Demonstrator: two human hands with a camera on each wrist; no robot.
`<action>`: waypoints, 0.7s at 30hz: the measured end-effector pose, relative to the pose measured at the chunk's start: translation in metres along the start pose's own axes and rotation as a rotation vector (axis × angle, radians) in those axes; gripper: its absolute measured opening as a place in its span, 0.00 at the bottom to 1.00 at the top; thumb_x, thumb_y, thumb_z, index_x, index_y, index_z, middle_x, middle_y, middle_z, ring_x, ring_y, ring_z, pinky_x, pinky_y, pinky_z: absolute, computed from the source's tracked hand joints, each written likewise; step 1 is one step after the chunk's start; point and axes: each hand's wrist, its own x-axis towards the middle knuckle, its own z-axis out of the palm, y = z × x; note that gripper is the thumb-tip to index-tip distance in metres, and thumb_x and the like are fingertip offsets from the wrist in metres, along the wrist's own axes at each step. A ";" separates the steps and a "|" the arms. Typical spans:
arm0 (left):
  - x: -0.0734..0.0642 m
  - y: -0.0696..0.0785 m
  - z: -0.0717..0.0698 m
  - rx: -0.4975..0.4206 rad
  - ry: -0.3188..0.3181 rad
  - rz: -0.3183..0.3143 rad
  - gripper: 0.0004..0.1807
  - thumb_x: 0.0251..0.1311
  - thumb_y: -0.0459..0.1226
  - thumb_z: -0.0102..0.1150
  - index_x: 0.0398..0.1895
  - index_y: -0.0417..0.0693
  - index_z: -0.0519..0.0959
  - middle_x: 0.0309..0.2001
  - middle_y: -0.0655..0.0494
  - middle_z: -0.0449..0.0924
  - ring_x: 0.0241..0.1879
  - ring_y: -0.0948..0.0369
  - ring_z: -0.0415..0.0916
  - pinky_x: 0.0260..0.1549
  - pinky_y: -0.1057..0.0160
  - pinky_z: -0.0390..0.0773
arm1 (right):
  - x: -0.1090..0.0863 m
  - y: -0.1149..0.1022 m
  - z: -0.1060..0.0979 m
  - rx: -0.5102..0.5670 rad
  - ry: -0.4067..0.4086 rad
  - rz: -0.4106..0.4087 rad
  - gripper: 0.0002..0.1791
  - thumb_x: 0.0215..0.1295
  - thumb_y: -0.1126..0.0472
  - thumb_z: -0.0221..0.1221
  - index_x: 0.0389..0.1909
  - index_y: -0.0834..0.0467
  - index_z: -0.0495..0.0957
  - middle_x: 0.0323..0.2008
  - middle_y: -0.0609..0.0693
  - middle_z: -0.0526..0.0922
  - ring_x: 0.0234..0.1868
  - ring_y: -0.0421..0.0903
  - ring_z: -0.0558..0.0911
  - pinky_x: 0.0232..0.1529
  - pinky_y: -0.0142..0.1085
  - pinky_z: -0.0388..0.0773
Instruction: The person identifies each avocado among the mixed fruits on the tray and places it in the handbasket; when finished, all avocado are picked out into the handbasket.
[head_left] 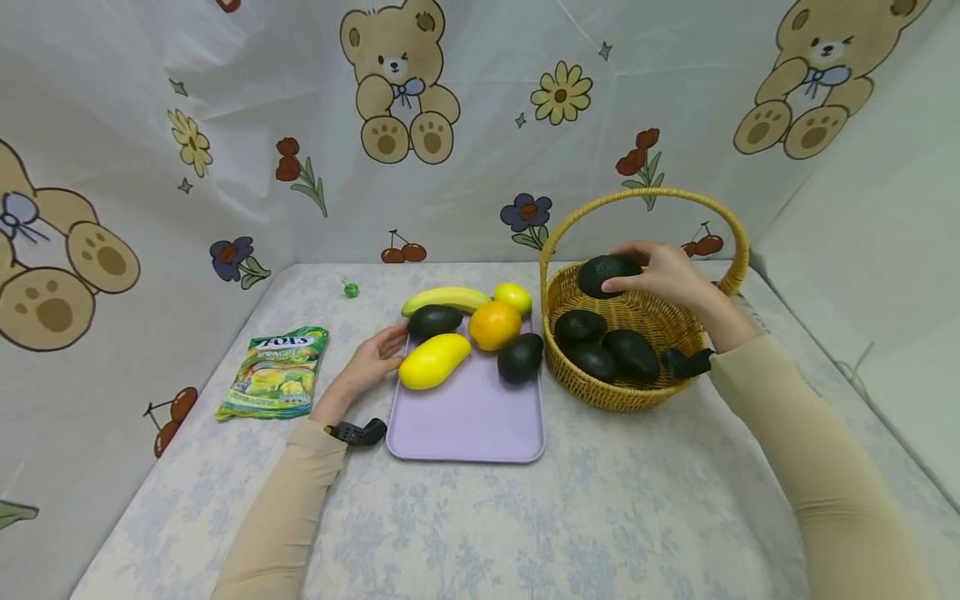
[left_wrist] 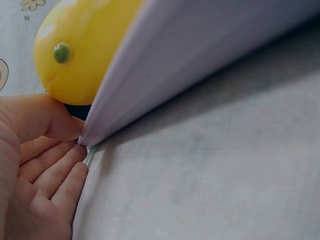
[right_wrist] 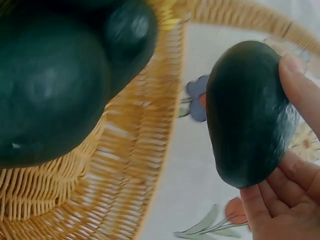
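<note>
My right hand [head_left: 660,271] holds a dark green avocado [head_left: 600,275] between thumb and fingers, above the back of a wicker basket [head_left: 622,400]. Several more dark avocados [head_left: 633,354] lie inside that basket. At the left edge of a lilac tray [head_left: 465,429], my left hand [head_left: 367,362] pinches the rim, the thumb over it and fingertips against the outer side. Close to those fingers lie a yellow mango [head_left: 435,361] and an avocado [head_left: 435,321]. The tray also bears an orange [head_left: 495,325], another avocado [head_left: 520,358], a banana [head_left: 446,299] and a lemon [head_left: 513,297].
A green candy bag [head_left: 277,372] lies on the table left of the tray. Farther back is a small green object [head_left: 350,289], too small to identify. The basket's tall handle [head_left: 645,194] arches over its opening. A patterned cloth [head_left: 480,125] hangs behind the table.
</note>
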 end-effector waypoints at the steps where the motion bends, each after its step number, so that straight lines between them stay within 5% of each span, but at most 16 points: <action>1: 0.000 0.000 0.000 -0.004 0.000 -0.003 0.35 0.61 0.21 0.47 0.72 0.35 0.51 0.70 0.38 0.52 0.68 0.46 0.53 0.65 0.52 0.59 | 0.005 0.003 0.001 -0.001 -0.004 0.012 0.40 0.51 0.41 0.67 0.60 0.60 0.70 0.53 0.59 0.75 0.54 0.56 0.72 0.53 0.54 0.70; 9: 0.000 -0.003 0.000 -0.032 0.002 -0.011 0.35 0.61 0.21 0.48 0.72 0.34 0.51 0.70 0.36 0.52 0.68 0.45 0.53 0.65 0.51 0.58 | 0.041 0.023 0.019 -0.063 -0.064 0.012 0.37 0.53 0.45 0.67 0.59 0.64 0.72 0.54 0.63 0.74 0.53 0.59 0.72 0.52 0.55 0.70; 21: 0.000 0.000 0.001 0.017 0.024 -0.034 0.35 0.59 0.22 0.48 0.72 0.36 0.53 0.69 0.40 0.55 0.67 0.49 0.56 0.63 0.55 0.62 | 0.068 0.040 0.036 -0.081 -0.237 0.045 0.37 0.56 0.48 0.66 0.60 0.67 0.69 0.61 0.69 0.65 0.62 0.66 0.63 0.58 0.59 0.64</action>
